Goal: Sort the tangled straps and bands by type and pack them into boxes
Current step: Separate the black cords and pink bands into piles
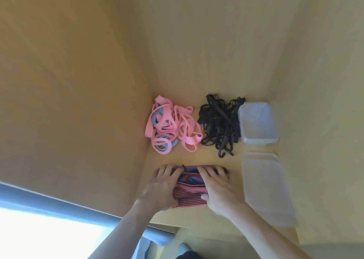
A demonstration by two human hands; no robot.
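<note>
- The striped bands (189, 191) are lying bunched near the front edge of the table (197, 217), under both hands.
- The left hand (163, 185) and the right hand (220, 189) are pressing down on the bundle with fingers spread and fairly straight.
- Beyond, the pink and blue bands (173, 124) are sitting heaped, with the black straps (218, 124) tangled just to their right.
- The far clear box (258, 122) is touching the black straps, and the near clear box (266, 189) is standing beside the right hand. All three piles are lying outside them.

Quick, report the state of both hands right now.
Left hand: open, fingers straight, pressing the left side of the striped bands.
Right hand: open, fingers spread, pressing their right side, thumb against them.
</note>
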